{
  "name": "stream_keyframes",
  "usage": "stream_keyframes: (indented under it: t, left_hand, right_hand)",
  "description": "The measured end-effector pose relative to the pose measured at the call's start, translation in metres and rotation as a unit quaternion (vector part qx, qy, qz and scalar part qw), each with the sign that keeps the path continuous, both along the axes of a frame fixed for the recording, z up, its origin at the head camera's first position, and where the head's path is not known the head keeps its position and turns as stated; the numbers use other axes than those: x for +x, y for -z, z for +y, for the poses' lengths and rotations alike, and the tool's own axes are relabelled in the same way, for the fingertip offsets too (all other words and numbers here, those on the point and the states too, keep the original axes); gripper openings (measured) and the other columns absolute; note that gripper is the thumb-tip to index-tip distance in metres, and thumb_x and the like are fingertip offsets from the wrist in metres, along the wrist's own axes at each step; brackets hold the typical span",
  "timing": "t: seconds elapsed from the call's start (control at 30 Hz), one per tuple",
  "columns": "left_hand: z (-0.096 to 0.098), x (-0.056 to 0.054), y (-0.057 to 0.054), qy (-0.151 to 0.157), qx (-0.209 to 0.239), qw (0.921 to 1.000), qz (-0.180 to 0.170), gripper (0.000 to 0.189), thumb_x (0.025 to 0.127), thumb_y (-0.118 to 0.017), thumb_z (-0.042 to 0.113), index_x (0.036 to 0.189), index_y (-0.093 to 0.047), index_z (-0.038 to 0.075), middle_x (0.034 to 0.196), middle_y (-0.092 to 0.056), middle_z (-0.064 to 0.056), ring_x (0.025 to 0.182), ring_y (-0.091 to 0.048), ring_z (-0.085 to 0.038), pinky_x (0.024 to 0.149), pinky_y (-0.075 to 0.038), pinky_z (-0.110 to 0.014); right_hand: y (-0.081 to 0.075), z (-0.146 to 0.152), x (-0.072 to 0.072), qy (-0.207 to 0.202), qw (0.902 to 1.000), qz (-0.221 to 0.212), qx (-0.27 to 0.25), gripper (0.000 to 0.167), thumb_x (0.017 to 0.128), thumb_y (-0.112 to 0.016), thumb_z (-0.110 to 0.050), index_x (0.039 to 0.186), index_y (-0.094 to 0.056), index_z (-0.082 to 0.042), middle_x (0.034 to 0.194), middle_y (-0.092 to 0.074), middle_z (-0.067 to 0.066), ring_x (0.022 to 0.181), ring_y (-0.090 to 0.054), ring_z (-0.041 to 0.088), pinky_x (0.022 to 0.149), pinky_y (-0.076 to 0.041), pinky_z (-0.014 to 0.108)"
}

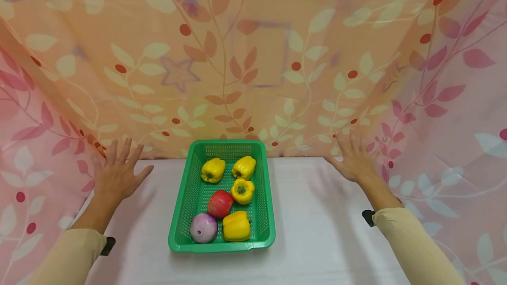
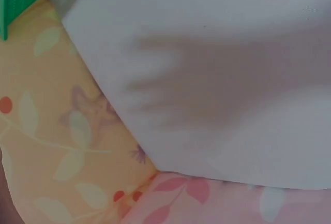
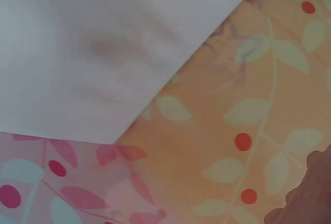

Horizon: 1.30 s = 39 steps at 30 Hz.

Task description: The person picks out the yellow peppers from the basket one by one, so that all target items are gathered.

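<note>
A green plastic basket [image 1: 179, 214] sits on the white table between both hands. Inside it lie several yellow bell peppers [image 1: 236, 226], a red apple [image 1: 220, 203] and a round purple eggplant [image 1: 203, 228]. To the basket's left, my left hand [image 1: 116, 175] is held above the table with its fingers spread, holding nothing. My right hand [image 1: 355, 159] hovers on the far right side, fingers also spread and nothing in it. Neither hand touches the basket. In the right wrist view, only part of the right hand [image 3: 305, 195] shows at the lower corner.
An orange cloth wall [image 1: 253, 56] with a leaf print stands behind the white table [image 1: 301, 232]. Pink printed cloth [image 1: 467, 144] borders the right side, and similar cloth [image 1: 23, 153] the left. Shadows of the hands fall on the table.
</note>
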<state>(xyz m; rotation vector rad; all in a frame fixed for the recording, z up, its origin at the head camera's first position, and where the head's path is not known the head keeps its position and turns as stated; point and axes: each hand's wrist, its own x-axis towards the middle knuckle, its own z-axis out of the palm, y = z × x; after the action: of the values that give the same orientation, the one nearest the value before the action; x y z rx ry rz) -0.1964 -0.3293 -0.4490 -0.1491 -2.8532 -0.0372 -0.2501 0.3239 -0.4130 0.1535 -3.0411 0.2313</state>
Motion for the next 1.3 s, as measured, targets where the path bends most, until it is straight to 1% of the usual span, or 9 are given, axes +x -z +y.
stream_keyframes:
  t: [0.13, 0.27, 0.47, 0.6, 0.7, 0.8, 0.97, 1.03, 1.3]
  left_hand:
    - [0.008, 0.003, -0.006, 0.030, -0.002, 0.9995, 0.014, 0.077, 0.095, -0.053, 0.052, 0.158, -0.027, 0.015, 0.165, -0.013, -0.019, 0.151, 0.011, -0.038, 0.109, 0.014, -0.071]
    - [0.020, 0.005, -0.013, 0.041, -0.023, 0.9987, 0.022, 0.079, 0.093, -0.054, 0.055, 0.159, -0.026, 0.021, 0.164, -0.017, -0.016, 0.152, 0.003, -0.038, 0.109, 0.008, -0.074]
    - [0.037, 0.012, -0.014, 0.081, -0.040, 0.9954, 0.032, 0.078, 0.091, -0.057, 0.057, 0.156, -0.034, 0.020, 0.166, -0.016, -0.012, 0.153, 0.004, -0.033, 0.111, 0.010, -0.071]
    - [0.047, 0.020, -0.012, 0.127, -0.041, 0.9902, 0.040, 0.078, 0.089, -0.058, 0.058, 0.154, -0.038, 0.021, 0.166, -0.016, -0.009, 0.153, -0.002, -0.033, 0.112, 0.002, -0.072]
    - [0.053, 0.025, -0.011, 0.171, -0.043, 0.9831, 0.048, 0.076, 0.089, -0.058, 0.059, 0.152, -0.042, 0.020, 0.165, -0.019, -0.009, 0.153, -0.004, -0.032, 0.113, -0.001, -0.071]
    - [0.058, 0.031, -0.011, 0.202, -0.042, 0.9783, 0.021, 0.076, 0.090, -0.058, 0.060, 0.153, -0.042, 0.020, 0.164, -0.024, -0.010, 0.152, -0.008, -0.034, 0.114, -0.003, -0.070]
    - [0.068, 0.041, -0.010, 0.212, -0.036, 0.9733, -0.081, 0.077, 0.091, -0.054, 0.065, 0.154, -0.040, 0.022, 0.162, -0.028, -0.011, 0.149, -0.020, -0.040, 0.110, -0.017, -0.073]
    - [0.070, 0.044, -0.008, 0.219, -0.036, 0.9695, -0.105, 0.078, 0.091, -0.053, 0.068, 0.153, -0.042, 0.022, 0.162, -0.029, -0.010, 0.148, -0.023, -0.041, 0.110, -0.020, -0.072]
    - [0.075, 0.054, -0.001, 0.258, -0.032, 0.9540, -0.150, 0.084, 0.085, -0.053, 0.075, 0.150, -0.046, 0.022, 0.159, -0.036, -0.009, 0.144, -0.030, -0.042, 0.107, -0.028, -0.070]
  right_hand:
    - [-0.009, -0.013, 0.001, -0.010, 0.9999, 0.005, 0.008, 0.092, 0.091, -0.037, -0.076, 0.161, -0.010, -0.025, 0.165, 0.005, 0.022, 0.148, 0.018, 0.045, 0.094, 0.019, 0.082]
    - [-0.017, -0.028, 0.003, -0.033, 0.9994, -0.011, 0.003, 0.092, 0.091, -0.040, -0.075, 0.161, -0.004, -0.026, 0.165, 0.009, 0.020, 0.147, 0.018, 0.046, 0.095, 0.015, 0.083]
    - [-0.023, -0.054, 0.010, -0.099, 0.9924, -0.056, -0.049, 0.099, 0.087, -0.054, -0.073, 0.161, -0.004, -0.031, 0.166, 0.013, 0.012, 0.149, 0.010, 0.045, 0.099, 0.002, 0.085]
    - [-0.027, -0.070, 0.016, -0.138, 0.9823, -0.082, -0.097, 0.105, 0.083, -0.065, -0.069, 0.161, -0.004, -0.034, 0.167, 0.009, 0.010, 0.151, 0.003, 0.042, 0.105, -0.003, 0.080]
    - [-0.030, -0.079, 0.020, -0.165, 0.9688, -0.109, -0.150, 0.110, 0.079, -0.074, -0.063, 0.160, -0.004, -0.037, 0.167, 0.008, 0.010, 0.152, 0.001, 0.039, 0.109, -0.008, 0.076]
    - [-0.031, -0.087, 0.023, -0.186, 0.9507, -0.144, -0.202, 0.114, 0.077, -0.081, -0.054, 0.160, -0.004, -0.039, 0.167, 0.006, 0.010, 0.152, -0.001, 0.038, 0.110, -0.018, 0.073]
    - [-0.035, -0.099, 0.028, -0.213, 0.9132, -0.242, -0.250, 0.116, 0.077, -0.083, -0.048, 0.159, -0.002, -0.039, 0.168, -0.001, 0.005, 0.152, -0.002, 0.038, 0.110, -0.018, 0.072]
    - [-0.036, -0.103, 0.029, -0.217, 0.8973, -0.281, -0.263, 0.116, 0.077, -0.083, -0.048, 0.160, -0.002, -0.037, 0.168, -0.004, 0.003, 0.151, -0.006, 0.039, 0.111, -0.021, 0.070]
    - [-0.032, -0.116, 0.033, -0.211, 0.8553, -0.378, -0.285, 0.110, 0.081, -0.081, -0.045, 0.161, -0.007, -0.033, 0.168, 0.000, 0.003, 0.149, -0.017, 0.044, 0.108, -0.035, 0.063]
